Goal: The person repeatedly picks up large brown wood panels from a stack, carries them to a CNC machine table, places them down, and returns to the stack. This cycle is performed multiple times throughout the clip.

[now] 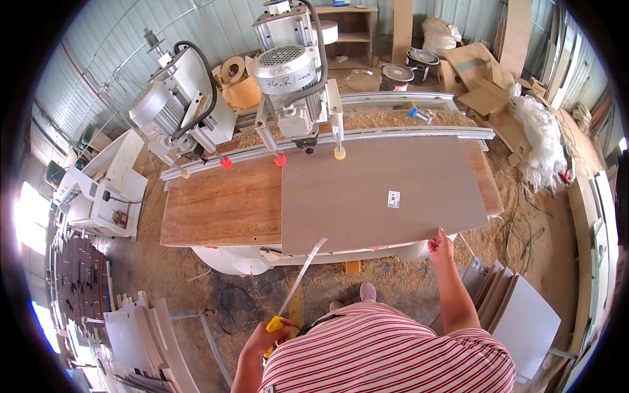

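My left hand (pixel 267 337) is closed around a yellow tape measure (pixel 275 325) close to my body. Its pale blade (pixel 303 270) runs out and up, the tip reaching the front edge of a grey-brown panel (pixel 373 190). At that panel's near edge, toward its right end, my right hand (pixel 443 247) grips with curled fingers. A small white label (pixel 394 199) sits on the panel. The panel lies flat on a wooden machine table (pixel 223 206), covering its right part and leaving brown wood bare on the left and at the right end.
Behind the panel stand two motor heads (pixel 285 72) with rods ending in red and yellow pads, above a metal rail (pixel 393 133). Boards (pixel 517 314) lean at my right, more boards (pixel 131 334) at my left. Sawdust covers the floor; cardboard (pixel 485 72) and plastic wrap (pixel 540 141) lie back right.
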Available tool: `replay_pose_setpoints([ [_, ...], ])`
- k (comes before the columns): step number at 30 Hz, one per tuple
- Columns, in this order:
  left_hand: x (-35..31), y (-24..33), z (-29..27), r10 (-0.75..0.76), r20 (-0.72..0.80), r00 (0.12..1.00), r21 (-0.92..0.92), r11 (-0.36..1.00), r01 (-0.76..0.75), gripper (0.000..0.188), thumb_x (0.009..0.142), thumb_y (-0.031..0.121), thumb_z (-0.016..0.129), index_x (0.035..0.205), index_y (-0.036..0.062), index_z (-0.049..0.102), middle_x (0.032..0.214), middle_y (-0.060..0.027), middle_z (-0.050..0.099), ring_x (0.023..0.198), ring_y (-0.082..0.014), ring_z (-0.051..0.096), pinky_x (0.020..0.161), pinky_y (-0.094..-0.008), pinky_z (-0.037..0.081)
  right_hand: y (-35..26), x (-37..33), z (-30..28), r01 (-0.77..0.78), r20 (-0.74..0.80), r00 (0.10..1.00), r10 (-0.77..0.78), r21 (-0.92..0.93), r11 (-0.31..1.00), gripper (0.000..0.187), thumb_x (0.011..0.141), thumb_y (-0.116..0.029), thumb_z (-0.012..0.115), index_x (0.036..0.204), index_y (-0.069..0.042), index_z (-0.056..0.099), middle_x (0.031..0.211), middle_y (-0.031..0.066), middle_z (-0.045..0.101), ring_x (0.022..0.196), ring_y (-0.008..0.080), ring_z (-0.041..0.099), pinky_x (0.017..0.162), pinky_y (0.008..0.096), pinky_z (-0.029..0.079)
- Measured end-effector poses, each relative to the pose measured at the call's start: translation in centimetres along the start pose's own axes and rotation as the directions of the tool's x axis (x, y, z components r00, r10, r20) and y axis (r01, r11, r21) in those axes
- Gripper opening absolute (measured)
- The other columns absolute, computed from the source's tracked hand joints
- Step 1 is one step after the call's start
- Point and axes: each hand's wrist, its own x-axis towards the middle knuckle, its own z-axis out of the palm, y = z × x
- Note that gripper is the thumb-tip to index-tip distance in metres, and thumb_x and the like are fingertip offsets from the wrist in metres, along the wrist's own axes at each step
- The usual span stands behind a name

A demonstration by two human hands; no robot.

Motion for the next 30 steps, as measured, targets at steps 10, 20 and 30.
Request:
replay_pose_setpoints([
  [10,2.0,-0.2,2.5,0.040,-0.074,0.996,-0.142,0.989,-0.050,0.020,0.089,0.012,0.066,0.106,0.0011,0.065,0.072,-0.0040,0.062,0.061,-0.0099,0.058,0.055,-0.0250,0.045,-1.9,0.1,0.0,-0.061,0.049,0.997,0.060,0.003,0.998,0.030,0.088,-0.040,0.070,0.096,-0.013,0.060,0.081,0.0033,0.062,0.073,0.0159,0.058,0.067,0.0307,0.051],
  [20,3.0,-1.0,2.8,0.054,-0.318,0.946,-0.220,0.967,-0.130,0.018,0.092,0.014,0.064,0.106,0.0037,0.063,0.079,-0.0077,0.066,0.064,-0.0120,0.060,0.058,-0.0259,0.048,-1.6,0.7,-0.6,-0.092,0.003,0.996,0.092,0.033,0.995,0.026,0.088,-0.034,0.071,0.098,-0.013,0.061,0.081,0.0024,0.061,0.073,0.0143,0.058,0.063,0.0257,0.052],
  [30,4.5,-2.2,-0.6,0.079,-0.135,0.988,-0.171,0.980,-0.102,0.024,0.092,0.011,0.064,0.113,0.0011,0.059,0.081,-0.0092,0.067,0.069,-0.0138,0.063,0.063,-0.0273,0.051,5.2,-4.6,5.4,-0.136,0.066,0.988,0.137,-0.017,0.991,0.022,0.090,-0.029,0.070,0.100,-0.011,0.062,0.090,0.0047,0.061,0.077,0.0153,0.060,0.063,0.0280,0.055],
])
